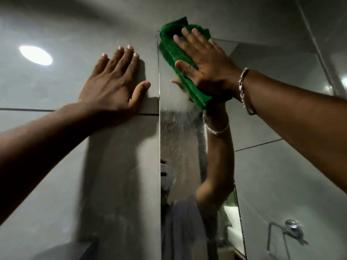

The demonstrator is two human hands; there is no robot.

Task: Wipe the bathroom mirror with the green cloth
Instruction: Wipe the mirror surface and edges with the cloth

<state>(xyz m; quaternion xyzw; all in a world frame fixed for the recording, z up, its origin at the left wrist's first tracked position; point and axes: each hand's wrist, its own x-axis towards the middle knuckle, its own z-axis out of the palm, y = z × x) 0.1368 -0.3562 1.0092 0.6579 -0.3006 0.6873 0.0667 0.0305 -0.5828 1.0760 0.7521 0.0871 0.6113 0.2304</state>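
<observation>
The right hand (204, 66) lies flat with spread fingers on the folded green cloth (176, 59), pressing it against the top left corner of the mirror (180, 139). The left hand (114, 83) rests open on the wall tile (56, 87) beside it. Streaks show lower on the glass, so I think it is best to keep even pressure and make overlapping strokes downward.

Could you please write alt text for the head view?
A right hand presses a folded green cloth flat against the top left corner of a streaky bathroom mirror. The left hand rests flat on the grey wall tile beside it, and a chrome towel ring hangs lower right.
</observation>
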